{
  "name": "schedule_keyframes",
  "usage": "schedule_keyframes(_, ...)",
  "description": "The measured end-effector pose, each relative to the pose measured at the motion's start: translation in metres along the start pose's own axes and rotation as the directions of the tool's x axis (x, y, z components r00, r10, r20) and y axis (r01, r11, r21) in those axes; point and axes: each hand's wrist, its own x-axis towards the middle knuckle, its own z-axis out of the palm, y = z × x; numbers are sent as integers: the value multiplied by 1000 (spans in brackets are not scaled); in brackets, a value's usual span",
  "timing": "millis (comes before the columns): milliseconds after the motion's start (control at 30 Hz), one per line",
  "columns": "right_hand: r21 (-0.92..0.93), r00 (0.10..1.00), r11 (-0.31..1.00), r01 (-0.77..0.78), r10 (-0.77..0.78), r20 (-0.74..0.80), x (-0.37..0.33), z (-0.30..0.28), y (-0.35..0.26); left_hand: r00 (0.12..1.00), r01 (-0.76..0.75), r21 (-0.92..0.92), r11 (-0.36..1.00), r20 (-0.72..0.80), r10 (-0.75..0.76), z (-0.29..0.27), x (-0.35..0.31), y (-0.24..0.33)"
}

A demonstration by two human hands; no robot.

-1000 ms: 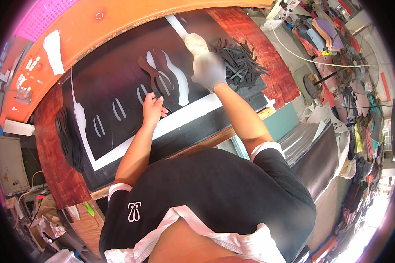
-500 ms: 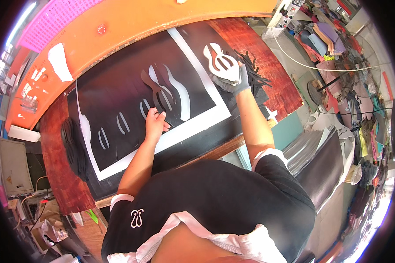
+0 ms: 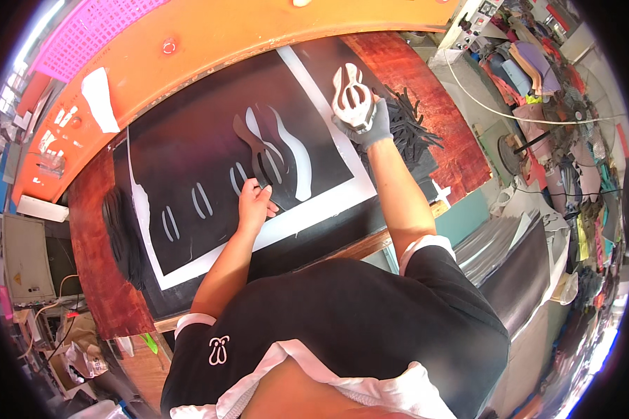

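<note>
Head view: gloved right hand (image 3: 367, 124) clamped on white wavy metal cutting die (image 3: 349, 94), bare left hand (image 3: 254, 204) pinching dark curved cut-out piece (image 3: 253, 148) on black sheet (image 3: 189, 153).

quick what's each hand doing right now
left hand: bare, fingers pinching a cut-out dark piece on the black sheet.
right hand: gloved, closed on a white cutting die.
</note>
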Motion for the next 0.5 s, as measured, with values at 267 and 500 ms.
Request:
schedule_keyframes(267,-1000,899,-9,16,-437,19,22,-2,10,1000,24,-29,999,6,-24,-3,0,0)
schedule_keyframes(500,-999,880,26,-45,-473,-52,2,-17,-18,1000,2,-45,999,15,-1,-2,1,2)
